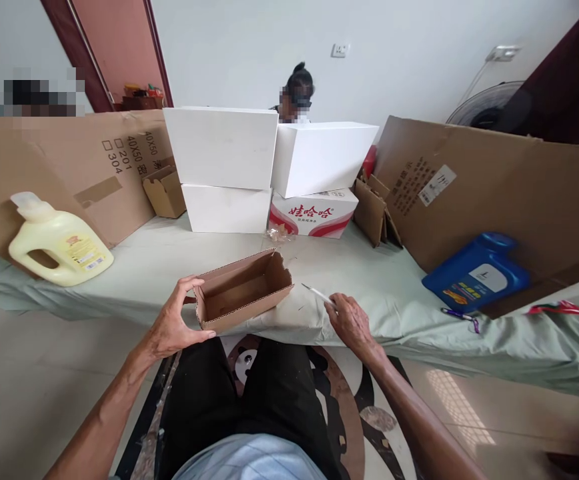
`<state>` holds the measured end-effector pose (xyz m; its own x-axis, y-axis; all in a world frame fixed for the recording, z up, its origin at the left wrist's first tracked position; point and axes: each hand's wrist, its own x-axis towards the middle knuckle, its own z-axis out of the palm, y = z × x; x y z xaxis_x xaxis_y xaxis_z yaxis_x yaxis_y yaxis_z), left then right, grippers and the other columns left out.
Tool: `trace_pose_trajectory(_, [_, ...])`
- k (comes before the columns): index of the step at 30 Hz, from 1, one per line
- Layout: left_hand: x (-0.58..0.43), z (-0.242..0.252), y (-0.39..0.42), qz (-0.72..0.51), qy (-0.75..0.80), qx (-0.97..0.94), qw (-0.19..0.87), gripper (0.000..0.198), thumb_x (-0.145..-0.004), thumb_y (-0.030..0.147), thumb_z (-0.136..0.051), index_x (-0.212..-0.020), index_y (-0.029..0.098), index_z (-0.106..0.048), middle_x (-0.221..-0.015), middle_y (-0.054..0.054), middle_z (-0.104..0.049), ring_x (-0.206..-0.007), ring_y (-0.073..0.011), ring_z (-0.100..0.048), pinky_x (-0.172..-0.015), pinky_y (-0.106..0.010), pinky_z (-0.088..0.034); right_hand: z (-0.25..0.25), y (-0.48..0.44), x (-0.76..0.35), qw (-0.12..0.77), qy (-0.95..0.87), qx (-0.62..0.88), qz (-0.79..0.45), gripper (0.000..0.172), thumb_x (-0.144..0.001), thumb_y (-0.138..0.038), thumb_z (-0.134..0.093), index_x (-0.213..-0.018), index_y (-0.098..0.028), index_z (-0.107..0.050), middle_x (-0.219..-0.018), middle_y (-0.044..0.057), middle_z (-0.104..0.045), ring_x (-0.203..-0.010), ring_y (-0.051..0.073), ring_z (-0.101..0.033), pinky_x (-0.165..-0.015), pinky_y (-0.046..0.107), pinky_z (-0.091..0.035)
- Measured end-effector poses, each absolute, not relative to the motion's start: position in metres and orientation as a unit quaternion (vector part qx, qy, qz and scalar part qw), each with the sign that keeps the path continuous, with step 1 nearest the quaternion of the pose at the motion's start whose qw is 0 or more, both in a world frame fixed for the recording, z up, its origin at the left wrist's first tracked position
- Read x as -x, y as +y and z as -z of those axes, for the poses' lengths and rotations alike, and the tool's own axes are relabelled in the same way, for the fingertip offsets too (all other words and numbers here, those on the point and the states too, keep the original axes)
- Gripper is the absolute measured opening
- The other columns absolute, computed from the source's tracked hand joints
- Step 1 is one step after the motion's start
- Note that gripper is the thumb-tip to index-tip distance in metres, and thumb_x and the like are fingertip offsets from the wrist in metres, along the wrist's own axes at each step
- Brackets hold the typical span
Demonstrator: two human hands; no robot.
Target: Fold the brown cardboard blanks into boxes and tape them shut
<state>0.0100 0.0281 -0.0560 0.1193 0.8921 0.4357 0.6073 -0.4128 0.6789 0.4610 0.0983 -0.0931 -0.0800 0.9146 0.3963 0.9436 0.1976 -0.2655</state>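
Observation:
My left hand grips the left end of a small open cardboard box, its thumb along the near side and its fingers at the far corner. The box rests near the table's front edge, with its open top up; its right end has a wavy, notched rim. To the right of it, my right hand is closed around a slim white-handled tool with a thin pointed tip, perhaps a craft knife. The tip points at the box's right end without touching it. Small dark bits lie on the cloth nearby.
White boxes and a red-and-white carton are stacked at the back. Large cardboard panels flank both sides. A yellow jug stands left, a blue bottle right. People sit beyond the boxes.

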Motion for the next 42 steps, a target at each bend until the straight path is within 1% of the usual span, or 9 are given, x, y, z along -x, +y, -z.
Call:
trace_pose_trajectory(3, [-0.007, 0.051, 0.033, -0.411, 0.517, -0.728, 0.185, 0.096, -0.068, 0.04, -0.097, -0.151, 0.028, -0.051, -0.163, -0.016, -0.053, -0.153, -0.0398, -0.055, -0.12, -0.055, -0.055, 0.091, 0.096, -0.454, 0.278, -0.743, 0.608, 0.026, 0.015, -0.103, -0.032, -0.054, -0.096, -0.024, -0.065, -0.1, 0.014, -0.072, -0.098, 0.031, -0.066, -0.085, 0.04, -0.051])
trace_pose_trajectory(8, [-0.008, 0.039, 0.04, -0.38, 0.525, -0.737, 0.194, 0.094, -0.069, 0.038, -0.096, -0.15, 0.027, -0.051, -0.162, -0.015, -0.054, -0.15, -0.0379, -0.058, -0.124, -0.057, -0.051, 0.021, 0.087, -0.415, 0.415, -0.789, 0.453, 0.015, 0.027, -0.112, -0.04, -0.054, -0.126, -0.022, -0.067, -0.125, 0.017, -0.07, -0.118, 0.032, -0.065, -0.108, 0.05, -0.05])
trace_pose_trajectory(14, [-0.021, 0.031, 0.032, -0.372, 0.482, -0.781, 0.14, 0.092, -0.073, 0.03, -0.094, -0.153, 0.03, -0.049, -0.166, -0.016, -0.05, -0.155, -0.0385, -0.053, -0.118, -0.052, -0.057, -0.023, 0.082, -0.384, 0.325, -0.883, 0.338, -0.002, 0.036, -0.112, -0.052, -0.058, -0.122, -0.021, -0.072, -0.132, 0.017, -0.073, -0.132, 0.034, -0.059, -0.11, 0.05, -0.045])
trace_pose_trajectory(19, [-0.024, 0.029, 0.024, -0.357, 0.472, -0.793, 0.143, 0.091, -0.077, 0.028, -0.093, -0.155, 0.032, -0.047, -0.17, -0.017, -0.045, -0.152, -0.0376, -0.057, -0.116, -0.052, -0.059, -0.01, 0.085, -0.39, 0.243, -0.923, 0.298, -0.015, 0.047, -0.111, -0.063, -0.057, -0.117, -0.019, -0.074, -0.121, 0.016, -0.075, -0.125, 0.033, -0.061, -0.11, 0.048, -0.043])
trace_pose_trajectory(24, [-0.015, 0.033, 0.032, -0.373, 0.486, -0.772, 0.167, 0.105, -0.073, 0.039, -0.101, -0.16, 0.032, -0.044, -0.17, -0.018, -0.048, -0.154, -0.0413, -0.055, -0.117, -0.054, -0.06, -0.008, 0.092, -0.389, 0.269, -0.918, 0.28, -0.083, 0.048, -0.117, -0.053, -0.048, -0.087, -0.021, -0.067, -0.097, 0.011, -0.073, -0.117, 0.029, -0.062, -0.107, 0.046, -0.045])
trace_pose_trajectory(27, [-0.007, 0.028, 0.036, -0.397, 0.467, -0.762, 0.208, 0.128, -0.069, 0.048, -0.104, -0.172, 0.037, -0.029, -0.176, -0.019, -0.041, -0.155, -0.0441, -0.055, -0.118, -0.059, -0.059, -0.017, 0.105, -0.392, 0.33, -0.863, 0.314, -0.219, 0.056, -0.113, -0.065, -0.049, -0.079, -0.022, -0.06, -0.084, 0.005, -0.065, -0.092, 0.023, -0.06, -0.089, 0.039, -0.049])
trace_pose_trajectory(31, [-0.001, 0.007, 0.034, -0.384, 0.442, -0.783, 0.212, 0.138, -0.069, 0.047, -0.104, -0.176, 0.044, -0.017, -0.183, -0.018, -0.031, -0.161, -0.0463, -0.047, -0.12, -0.063, -0.057, -0.019, 0.133, -0.398, 0.338, -0.742, 0.392, -0.427, 0.068, -0.096, -0.081, -0.068, -0.068, -0.022, -0.048, -0.067, -0.004, -0.047, -0.064, 0.012, -0.042, -0.063, 0.028, -0.035])
trace_pose_trajectory(36, [-0.004, -0.015, 0.026, -0.303, 0.419, -0.835, 0.186, 0.148, -0.06, 0.042, -0.11, -0.178, 0.043, -0.02, -0.183, -0.017, -0.033, -0.166, -0.049, -0.038, -0.124, -0.064, -0.053, 0.009, 0.163, -0.389, 0.286, -0.603, 0.398, -0.63, 0.069, -0.073, -0.082, -0.089, -0.077, -0.016, -0.068, -0.075, 0.001, -0.069, -0.072, 0.015, -0.061, -0.067, 0.027, -0.048])
trace_pose_trajectory(42, [-0.008, -0.028, 0.022, -0.274, 0.463, -0.829, 0.154, 0.155, -0.058, 0.021, -0.107, -0.179, 0.044, -0.011, -0.184, -0.012, -0.032, -0.164, -0.0474, -0.042, -0.126, -0.065, -0.051, 0.038, 0.177, -0.375, 0.21, -0.557, 0.418, -0.687, 0.055, -0.084, -0.068, -0.086, -0.089, -0.015, -0.075, -0.076, 0.005, -0.075, -0.071, 0.018, -0.071, -0.067, 0.03, -0.06])
